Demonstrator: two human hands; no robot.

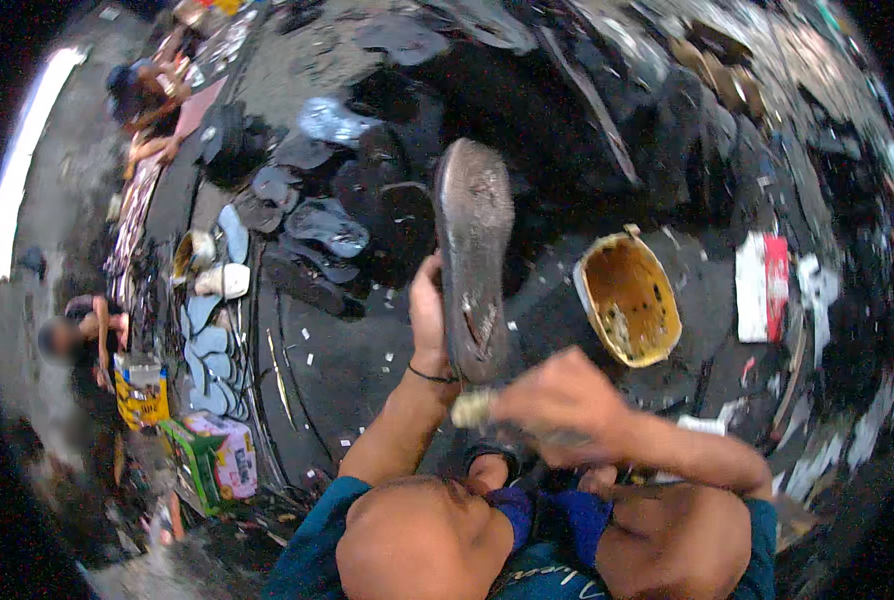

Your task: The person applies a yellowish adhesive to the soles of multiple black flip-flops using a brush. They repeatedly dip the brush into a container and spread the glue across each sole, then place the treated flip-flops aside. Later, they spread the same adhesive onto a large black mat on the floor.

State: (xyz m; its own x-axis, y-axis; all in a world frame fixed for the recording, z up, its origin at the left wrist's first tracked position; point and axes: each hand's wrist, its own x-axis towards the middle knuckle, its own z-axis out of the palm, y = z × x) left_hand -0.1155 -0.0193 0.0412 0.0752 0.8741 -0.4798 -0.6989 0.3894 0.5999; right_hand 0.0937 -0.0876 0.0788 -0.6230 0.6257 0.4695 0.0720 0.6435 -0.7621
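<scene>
The left hand (427,305) grips the left edge of a worn grey shoe sole (474,255), fingers closed around it, holding it upright at centre above the dark floor (347,370). The right hand (557,400), blurred, is closed around a pale brush (472,408) whose tip touches the near end of the sole. A yellow plastic bowl (629,298) lies to the right. Dark flat soles (317,235) are piled at far left.

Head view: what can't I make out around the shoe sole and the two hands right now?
- Right hand: motion-blurred, so its grip and the pale tool it holds are unclear.
- Left hand: its fingers are hidden behind the shoe sole.
- Shoe sole: the lower end is covered by the right hand.
- Yellow tub: the contents are too small to identify.
- Floor items at the rim: fisheye-bent, dark.
</scene>
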